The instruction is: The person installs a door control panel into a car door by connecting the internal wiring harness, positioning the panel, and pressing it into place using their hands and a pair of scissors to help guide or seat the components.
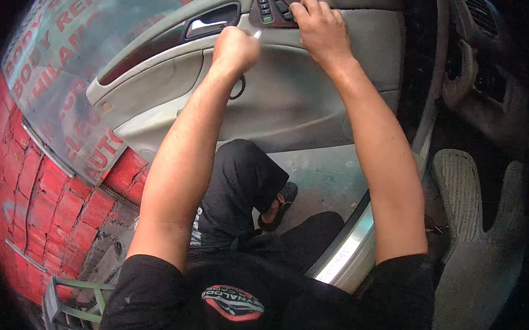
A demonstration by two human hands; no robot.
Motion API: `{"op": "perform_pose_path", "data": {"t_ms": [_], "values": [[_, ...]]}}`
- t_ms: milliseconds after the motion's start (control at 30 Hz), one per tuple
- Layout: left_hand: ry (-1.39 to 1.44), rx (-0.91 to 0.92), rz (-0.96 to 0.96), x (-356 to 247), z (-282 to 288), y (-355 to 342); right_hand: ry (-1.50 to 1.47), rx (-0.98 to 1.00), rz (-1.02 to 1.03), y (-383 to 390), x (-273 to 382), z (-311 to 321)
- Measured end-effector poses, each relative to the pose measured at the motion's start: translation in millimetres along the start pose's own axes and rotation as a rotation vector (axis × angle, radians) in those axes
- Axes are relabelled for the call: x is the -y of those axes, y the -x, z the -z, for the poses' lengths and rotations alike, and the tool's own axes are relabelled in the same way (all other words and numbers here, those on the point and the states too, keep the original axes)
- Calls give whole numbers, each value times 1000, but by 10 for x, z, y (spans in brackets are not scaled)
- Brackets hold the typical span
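A light grey car door panel (291, 95) stands in front of me. My left hand (237, 49) is closed in a fist just below the inner door handle (207, 27). A small pale tip (258, 34) sticks out of this fist toward the switch panel; the rest of that thing is hidden. My right hand (323, 31) is closed, with fingertips pinching the right end of the dark switch panel (271, 18) on the armrest. Several black buttons (264, 6) show on it. A dark ring (238, 88) shows beside my left wrist.
My bent knee (243, 176) is below the door, close to the metal door sill (346, 251). To the right are car pedals or footwell trim (461, 191) in ribbed grey. Red brick wall (45, 191), a lettered banner (74, 68) and a green metal frame (81, 301) stand left.
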State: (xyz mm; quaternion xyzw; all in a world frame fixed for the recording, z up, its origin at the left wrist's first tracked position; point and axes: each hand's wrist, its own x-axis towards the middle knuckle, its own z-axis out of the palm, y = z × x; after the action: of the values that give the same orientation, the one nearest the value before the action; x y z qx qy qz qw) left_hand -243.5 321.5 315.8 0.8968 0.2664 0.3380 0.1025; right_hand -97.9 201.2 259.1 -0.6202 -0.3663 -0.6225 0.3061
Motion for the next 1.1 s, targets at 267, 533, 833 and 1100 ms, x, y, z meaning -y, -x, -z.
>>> {"op": "perform_pose_path", "data": {"t_ms": [267,533,833,1100], "values": [[-1,-55,85,-115,-6,155,-37,-112,30,-3,-5,-73],[693,142,59,-59,-259,505,-10,26,96,36,-219,74],[1153,218,108,97,-161,468,-11,97,54,5,-44,147],[1427,297,127,175,-361,331,-13,190,10,-67,55,155]]}}
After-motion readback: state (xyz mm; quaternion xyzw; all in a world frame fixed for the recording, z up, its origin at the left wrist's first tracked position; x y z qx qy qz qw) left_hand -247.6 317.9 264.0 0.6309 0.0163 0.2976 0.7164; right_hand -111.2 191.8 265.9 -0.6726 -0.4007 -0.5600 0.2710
